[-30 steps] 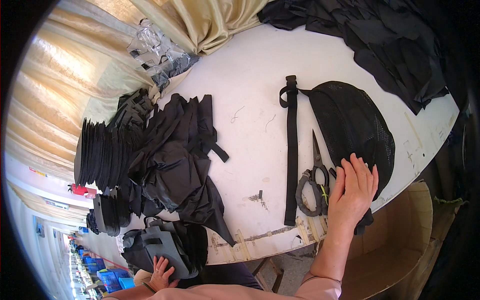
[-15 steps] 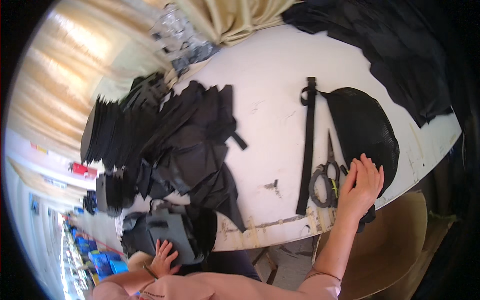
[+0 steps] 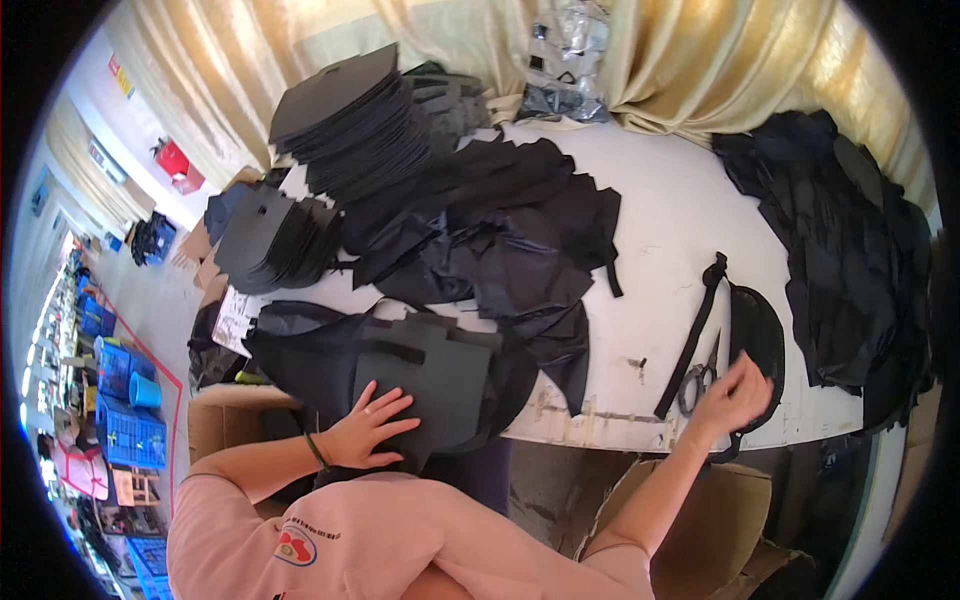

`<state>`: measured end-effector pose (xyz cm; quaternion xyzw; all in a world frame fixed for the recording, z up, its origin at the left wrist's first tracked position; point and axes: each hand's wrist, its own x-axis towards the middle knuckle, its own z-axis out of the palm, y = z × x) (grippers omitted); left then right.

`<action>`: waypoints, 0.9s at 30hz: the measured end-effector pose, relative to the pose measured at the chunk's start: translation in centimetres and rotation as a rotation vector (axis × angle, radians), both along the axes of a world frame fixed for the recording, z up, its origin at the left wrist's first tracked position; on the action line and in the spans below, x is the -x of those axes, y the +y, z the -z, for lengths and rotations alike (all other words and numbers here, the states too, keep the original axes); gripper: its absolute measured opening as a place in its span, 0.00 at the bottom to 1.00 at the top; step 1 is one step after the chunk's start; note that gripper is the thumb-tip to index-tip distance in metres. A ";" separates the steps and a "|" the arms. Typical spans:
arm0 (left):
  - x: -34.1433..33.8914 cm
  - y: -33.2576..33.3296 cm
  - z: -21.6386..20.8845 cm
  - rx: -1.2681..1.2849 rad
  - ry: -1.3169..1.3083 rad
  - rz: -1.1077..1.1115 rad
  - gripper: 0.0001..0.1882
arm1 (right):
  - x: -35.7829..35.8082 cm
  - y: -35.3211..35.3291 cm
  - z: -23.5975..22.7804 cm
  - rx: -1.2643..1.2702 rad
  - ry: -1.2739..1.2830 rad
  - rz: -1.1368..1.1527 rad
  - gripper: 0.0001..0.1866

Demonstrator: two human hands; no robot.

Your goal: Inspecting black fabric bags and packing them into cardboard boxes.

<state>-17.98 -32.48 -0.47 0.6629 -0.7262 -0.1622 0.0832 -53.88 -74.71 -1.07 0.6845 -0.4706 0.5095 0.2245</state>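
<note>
My left hand (image 3: pixel 372 432) lies open, fingers spread, on a dark grey stiff panel (image 3: pixel 450 385). Beneath that panel are black fabric pieces (image 3: pixel 300 345) at the table's near edge. Over on the right, my right hand (image 3: pixel 735 400) is closed with curled fingers above a rounded black mesh piece (image 3: pixel 757 325); whatever it may hold is hidden. Just left of that hand lie scissors (image 3: pixel 692 388) with dark handles, partly covered by it. A black strap with a buckle (image 3: pixel 692 340) stretches beside them on the white table (image 3: pixel 650 220).
Stacks of dark panels (image 3: pixel 345 110) and a smaller stack (image 3: pixel 270 240) stand at the left, beside heaped black fabric (image 3: pixel 500 220). More black cloth (image 3: pixel 850 260) covers the right end. A clear plastic bag (image 3: pixel 565 65) rests at the back. Cardboard boxes (image 3: pixel 715 510) sit below the near edge.
The view has swung, so the table appears turned and more of the left side shows. My right hand's fingers went from extended on the mesh piece to curled. My left hand stays on the panel.
</note>
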 end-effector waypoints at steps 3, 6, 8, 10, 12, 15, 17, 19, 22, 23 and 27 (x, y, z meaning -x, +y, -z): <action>-1.2 0.3 -1.5 0.085 0.175 -0.001 0.34 | -9.3 4.2 -3.4 -0.434 -0.178 -0.550 0.07; -3.2 -1.1 -4.2 0.313 0.206 0.029 0.27 | -17.9 7.3 -3.7 -0.675 0.070 -0.946 0.11; -5.2 -2.1 -4.9 0.366 0.226 0.005 0.24 | -22.8 9.2 -3.3 -0.833 0.180 -0.969 0.20; -6.0 -3.4 -6.1 0.447 0.268 -0.053 0.15 | -25.6 9.6 -2.1 -0.769 0.409 -0.836 0.21; -7.2 -3.9 -6.2 0.478 0.294 -0.041 0.14 | -27.9 8.9 -1.2 -0.773 0.603 -0.692 0.21; -9.2 -4.1 -6.4 0.544 0.318 -0.035 0.10 | -29.4 6.5 -3.7 -0.772 0.535 -0.672 0.17; -10.9 -4.3 -6.4 0.531 0.337 -0.047 0.09 | -30.1 6.1 -8.2 -0.692 0.485 -0.617 0.14; -12.2 -5.4 -7.4 0.507 0.369 -0.073 0.08 | -30.2 5.5 -12.3 -0.637 0.410 -0.664 0.16; -13.7 -8.4 -9.5 0.691 0.463 -0.123 0.14 | -31.1 6.8 -19.2 -0.855 0.244 -1.025 0.21; -13.8 -9.7 -10.8 0.754 0.507 -0.150 0.18 | -31.3 8.1 -21.6 -0.848 0.256 -1.027 0.21; -13.2 -14.2 -15.4 1.011 0.765 -0.075 0.23 | -33.3 13.7 -28.2 -1.217 0.251 -1.568 0.18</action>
